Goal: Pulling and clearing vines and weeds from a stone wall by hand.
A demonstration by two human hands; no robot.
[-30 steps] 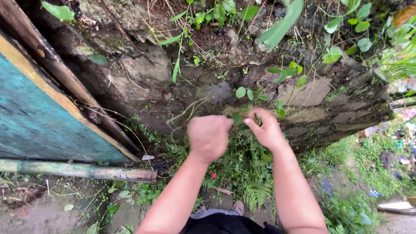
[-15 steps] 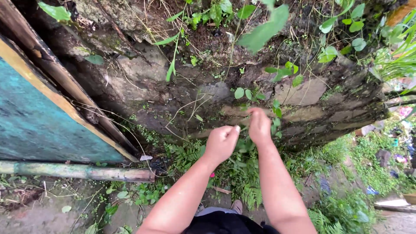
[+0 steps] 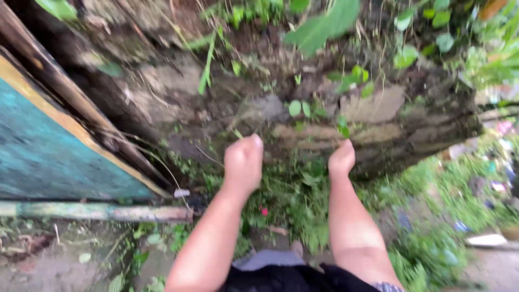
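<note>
The view is blurred by motion. My left hand (image 3: 243, 159) is a closed fist held up against the foot of a mossy stone wall (image 3: 378, 108), just under a thin green blade. About a hand's width to its right, my right hand (image 3: 341, 158) is also curled shut, just below small round-leaved weeds (image 3: 300, 108) growing from the wall. I see nothing sticking out of either fist. Ferns and low weeds (image 3: 303, 200) fill the ground beneath both hands.
A teal panel with a yellow and wood edge (image 3: 48, 146) leans at the left, above a bamboo pole (image 3: 97, 212) lying on the dirt. A big leaf (image 3: 319, 27) hangs at the top. Litter dots the grass at the right.
My hands were pinched together at a small plant on the wall. They have pulled apart, the left moving left and the right staying near the wall. The camera has shifted and blurred.
</note>
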